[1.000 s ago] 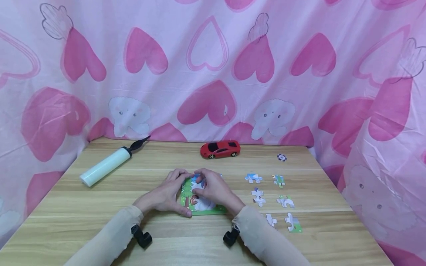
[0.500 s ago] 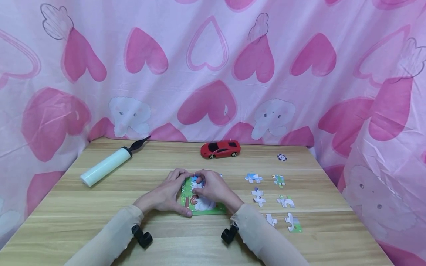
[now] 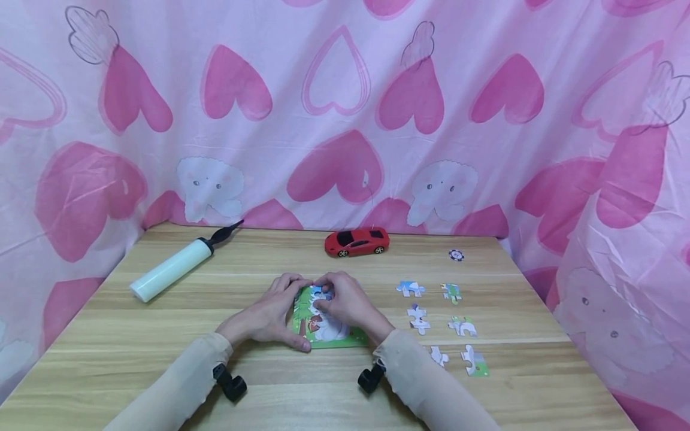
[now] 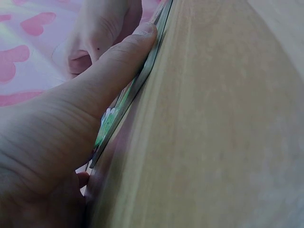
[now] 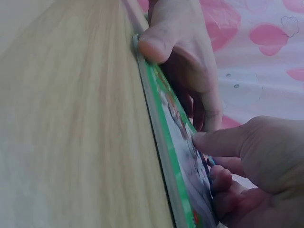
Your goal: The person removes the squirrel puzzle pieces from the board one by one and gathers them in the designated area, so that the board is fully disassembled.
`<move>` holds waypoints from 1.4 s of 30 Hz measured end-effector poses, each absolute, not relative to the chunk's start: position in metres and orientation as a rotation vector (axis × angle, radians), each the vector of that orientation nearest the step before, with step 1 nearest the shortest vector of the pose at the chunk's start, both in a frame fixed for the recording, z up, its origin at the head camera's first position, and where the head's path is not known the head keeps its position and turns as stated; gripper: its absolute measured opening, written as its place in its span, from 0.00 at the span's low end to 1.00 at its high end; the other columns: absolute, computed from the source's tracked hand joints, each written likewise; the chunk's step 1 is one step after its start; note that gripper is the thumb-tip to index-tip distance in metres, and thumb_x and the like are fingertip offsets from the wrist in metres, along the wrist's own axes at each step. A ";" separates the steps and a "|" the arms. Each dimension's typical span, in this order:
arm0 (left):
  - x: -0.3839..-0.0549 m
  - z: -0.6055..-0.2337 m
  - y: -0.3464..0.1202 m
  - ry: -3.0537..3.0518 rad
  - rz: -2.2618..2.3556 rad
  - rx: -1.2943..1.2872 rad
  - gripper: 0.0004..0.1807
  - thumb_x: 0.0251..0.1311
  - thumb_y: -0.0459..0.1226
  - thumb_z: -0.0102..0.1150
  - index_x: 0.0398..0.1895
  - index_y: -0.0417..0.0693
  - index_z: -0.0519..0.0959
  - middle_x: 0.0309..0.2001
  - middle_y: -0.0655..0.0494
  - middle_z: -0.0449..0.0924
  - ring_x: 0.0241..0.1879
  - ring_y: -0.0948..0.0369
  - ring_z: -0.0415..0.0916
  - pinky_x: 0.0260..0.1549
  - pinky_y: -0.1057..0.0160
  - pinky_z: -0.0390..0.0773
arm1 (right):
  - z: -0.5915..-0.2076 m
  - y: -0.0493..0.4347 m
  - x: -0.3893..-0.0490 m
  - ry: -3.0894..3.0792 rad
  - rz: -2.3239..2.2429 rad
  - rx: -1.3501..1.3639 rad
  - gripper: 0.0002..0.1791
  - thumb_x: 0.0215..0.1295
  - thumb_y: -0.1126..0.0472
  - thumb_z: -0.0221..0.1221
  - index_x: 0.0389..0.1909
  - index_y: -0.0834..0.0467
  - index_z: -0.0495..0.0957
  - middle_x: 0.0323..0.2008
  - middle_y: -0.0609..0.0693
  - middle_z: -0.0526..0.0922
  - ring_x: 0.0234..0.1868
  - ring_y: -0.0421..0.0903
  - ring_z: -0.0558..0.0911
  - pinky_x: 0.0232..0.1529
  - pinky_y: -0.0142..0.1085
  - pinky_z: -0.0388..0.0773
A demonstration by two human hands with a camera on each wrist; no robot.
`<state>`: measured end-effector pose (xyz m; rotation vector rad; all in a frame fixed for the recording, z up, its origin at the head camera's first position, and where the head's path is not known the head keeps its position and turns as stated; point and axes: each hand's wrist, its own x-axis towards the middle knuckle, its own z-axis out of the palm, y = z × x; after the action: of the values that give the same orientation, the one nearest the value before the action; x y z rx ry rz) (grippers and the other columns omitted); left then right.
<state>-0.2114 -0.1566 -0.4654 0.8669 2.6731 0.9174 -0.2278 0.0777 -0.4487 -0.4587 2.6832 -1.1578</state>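
Note:
A jigsaw puzzle board with a green border and a cartoon animal picture lies on the table between both hands. My left hand spans its left side and grips it, thumb on the near left corner and fingers at the far edge. In the left wrist view the left thumb lies along the board's rim. My right hand bends over the upper part of the board, thumb and fingers pinching a small bluish puzzle piece, mostly hidden. The right thumb is right at the picture surface.
Several loose puzzle pieces lie in two columns to the right, one partly behind the right sleeve. A red toy car stands at the back, a poker chip at back right. A pale hand pump lies at left.
My right hand has shifted slightly up over the board, its thumb moving away from the near edge, so more of the picture shows. The left hand stays put.

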 end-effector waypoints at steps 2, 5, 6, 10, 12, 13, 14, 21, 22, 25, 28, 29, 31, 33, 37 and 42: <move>-0.211 -0.465 -0.157 2.678 0.916 0.870 0.75 0.42 0.69 0.88 0.88 0.46 0.58 0.81 0.45 0.56 0.80 0.44 0.54 0.81 0.33 0.62 | -0.449 0.078 -0.228 2.711 -1.139 -0.479 0.22 0.70 0.60 0.78 0.62 0.54 0.88 0.52 0.48 0.83 0.52 0.45 0.79 0.58 0.45 0.81; -0.212 -0.465 -0.157 2.680 0.913 0.866 0.75 0.42 0.69 0.88 0.89 0.46 0.58 0.81 0.45 0.56 0.80 0.44 0.54 0.81 0.33 0.62 | -0.448 0.079 -0.229 2.739 -1.119 -0.520 0.21 0.69 0.59 0.78 0.62 0.55 0.88 0.53 0.49 0.84 0.52 0.46 0.79 0.59 0.46 0.82; -0.212 -0.465 -0.157 2.679 0.909 0.860 0.75 0.42 0.69 0.88 0.89 0.47 0.58 0.81 0.46 0.56 0.80 0.45 0.54 0.81 0.34 0.61 | -0.448 0.079 -0.229 2.744 -1.114 -0.533 0.22 0.69 0.59 0.78 0.62 0.55 0.89 0.53 0.49 0.84 0.52 0.45 0.79 0.58 0.45 0.82; -0.211 -0.464 -0.156 2.667 0.904 0.831 0.76 0.41 0.69 0.87 0.90 0.49 0.57 0.81 0.48 0.55 0.80 0.46 0.54 0.82 0.35 0.61 | -0.448 0.081 -0.230 2.754 -1.111 -0.588 0.21 0.69 0.58 0.78 0.61 0.56 0.89 0.53 0.49 0.85 0.51 0.45 0.80 0.55 0.43 0.83; -0.211 -0.464 -0.156 2.662 0.910 0.825 0.76 0.42 0.69 0.87 0.89 0.49 0.57 0.81 0.47 0.55 0.80 0.46 0.54 0.82 0.35 0.62 | -0.448 0.083 -0.230 2.758 -1.107 -0.608 0.22 0.68 0.58 0.79 0.61 0.56 0.89 0.52 0.49 0.86 0.50 0.44 0.81 0.53 0.40 0.83; -0.211 -0.463 -0.156 2.661 0.915 0.822 0.76 0.41 0.69 0.88 0.89 0.49 0.57 0.81 0.47 0.56 0.79 0.46 0.55 0.81 0.34 0.62 | -0.447 0.084 -0.231 2.759 -1.104 -0.619 0.22 0.68 0.58 0.79 0.61 0.56 0.89 0.52 0.49 0.86 0.49 0.44 0.81 0.52 0.39 0.83; -0.210 -0.463 -0.155 2.659 0.915 0.820 0.75 0.42 0.69 0.87 0.89 0.49 0.57 0.81 0.47 0.55 0.79 0.46 0.55 0.81 0.34 0.62 | -0.447 0.085 -0.231 2.757 -1.098 -0.624 0.22 0.68 0.57 0.79 0.61 0.56 0.89 0.52 0.48 0.86 0.48 0.43 0.81 0.51 0.38 0.83; -0.210 -0.462 -0.156 2.679 0.900 0.827 0.77 0.40 0.69 0.88 0.89 0.46 0.57 0.81 0.45 0.56 0.79 0.45 0.55 0.82 0.35 0.62 | -0.434 0.099 -0.237 2.725 -1.081 -0.647 0.21 0.68 0.57 0.79 0.60 0.54 0.90 0.50 0.45 0.86 0.45 0.45 0.82 0.46 0.35 0.84; -0.210 -0.462 -0.157 2.682 0.894 0.826 0.78 0.40 0.70 0.88 0.89 0.46 0.57 0.81 0.45 0.55 0.80 0.45 0.55 0.82 0.35 0.61 | -0.432 0.101 -0.238 2.725 -1.083 -0.644 0.21 0.68 0.57 0.79 0.60 0.53 0.90 0.50 0.45 0.87 0.45 0.45 0.82 0.45 0.35 0.84; -0.211 -0.463 -0.157 2.682 0.884 0.822 0.78 0.40 0.70 0.87 0.89 0.46 0.57 0.82 0.45 0.55 0.80 0.45 0.55 0.82 0.35 0.60 | -0.424 0.111 -0.239 2.743 -1.099 -0.644 0.20 0.70 0.56 0.78 0.61 0.50 0.89 0.51 0.44 0.86 0.42 0.45 0.82 0.41 0.36 0.83; -0.211 -0.464 -0.157 2.676 0.890 0.816 0.77 0.41 0.70 0.88 0.89 0.47 0.57 0.82 0.44 0.54 0.81 0.44 0.54 0.82 0.33 0.60 | -0.416 0.122 -0.241 2.777 -1.142 -0.655 0.20 0.69 0.54 0.78 0.60 0.48 0.90 0.52 0.44 0.86 0.40 0.45 0.81 0.38 0.36 0.82; -0.211 -0.464 -0.157 2.674 0.895 0.818 0.77 0.41 0.69 0.88 0.89 0.46 0.57 0.82 0.43 0.54 0.80 0.43 0.54 0.82 0.32 0.60 | -0.414 0.126 -0.241 2.793 -1.155 -0.662 0.20 0.69 0.54 0.79 0.60 0.47 0.90 0.53 0.44 0.85 0.40 0.45 0.81 0.37 0.36 0.82; -0.211 -0.464 -0.157 2.671 0.901 0.822 0.76 0.41 0.69 0.88 0.89 0.46 0.58 0.82 0.43 0.54 0.80 0.43 0.54 0.82 0.31 0.60 | -0.408 0.133 -0.243 2.819 -1.187 -0.684 0.20 0.68 0.53 0.79 0.60 0.47 0.91 0.53 0.45 0.86 0.39 0.46 0.80 0.36 0.37 0.81; -0.210 -0.464 -0.157 2.671 0.905 0.821 0.76 0.42 0.69 0.87 0.89 0.46 0.58 0.82 0.42 0.54 0.80 0.43 0.54 0.82 0.31 0.59 | -0.402 0.140 -0.244 2.849 -1.197 -0.705 0.20 0.68 0.53 0.79 0.60 0.47 0.91 0.52 0.46 0.86 0.39 0.46 0.80 0.37 0.37 0.80; -0.210 -0.464 -0.157 2.675 0.901 0.818 0.75 0.42 0.69 0.87 0.89 0.47 0.58 0.82 0.43 0.54 0.80 0.43 0.54 0.82 0.32 0.60 | -0.391 0.156 -0.246 2.888 -1.209 -0.762 0.20 0.69 0.55 0.78 0.60 0.48 0.91 0.47 0.48 0.84 0.40 0.48 0.78 0.38 0.39 0.78; -0.210 -0.464 -0.155 2.671 0.902 0.806 0.75 0.42 0.69 0.87 0.89 0.49 0.58 0.82 0.45 0.54 0.80 0.44 0.54 0.82 0.33 0.60 | -0.382 0.175 -0.248 2.913 -1.201 -0.760 0.19 0.71 0.55 0.77 0.61 0.48 0.91 0.44 0.51 0.82 0.41 0.48 0.77 0.35 0.37 0.75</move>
<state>-0.2097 -0.1555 -0.4642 0.8058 2.6705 0.9017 -0.2481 0.1752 -0.3820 -0.7602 2.9127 -1.2006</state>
